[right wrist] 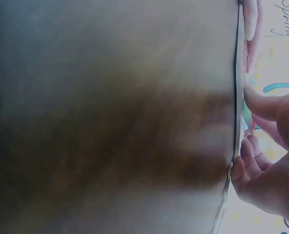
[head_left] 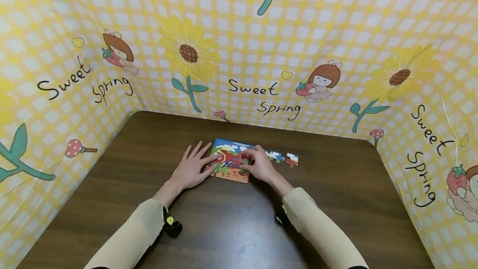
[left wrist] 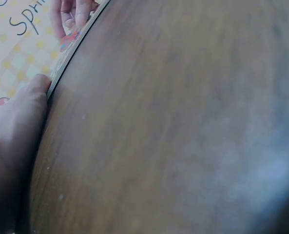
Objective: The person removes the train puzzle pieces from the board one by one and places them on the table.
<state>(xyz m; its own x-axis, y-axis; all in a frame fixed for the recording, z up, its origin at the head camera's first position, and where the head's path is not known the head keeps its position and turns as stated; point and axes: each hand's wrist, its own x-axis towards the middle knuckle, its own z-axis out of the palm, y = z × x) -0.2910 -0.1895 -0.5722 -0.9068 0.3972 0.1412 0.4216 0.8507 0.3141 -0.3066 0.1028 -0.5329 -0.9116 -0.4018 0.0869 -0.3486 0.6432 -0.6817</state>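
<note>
Plainly, right fingers (head_left: 245,152) pinch a puzzle piece (head_left: 249,160); left fingers (head_left: 213,158) (spread) touch the puzzle (head_left: 230,160).

The table (head_left: 336,173) looks smooth, glossy wood; the puzzle (head_left: 230,164), printed card; backdrop (head_left: 242,49), creased cloth; sleeves (head_left: 128,231), matt cloth.

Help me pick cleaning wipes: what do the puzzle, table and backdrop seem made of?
Puzzle: perhaps printed cardboard or thin wood, smooth-looking, with a thin pale edge. Table: wood or laminate, semi-gloss, showing dark grain and a soft reflection. Backdrop: probably printed cloth, fairly matte, judging by its creases.
</note>
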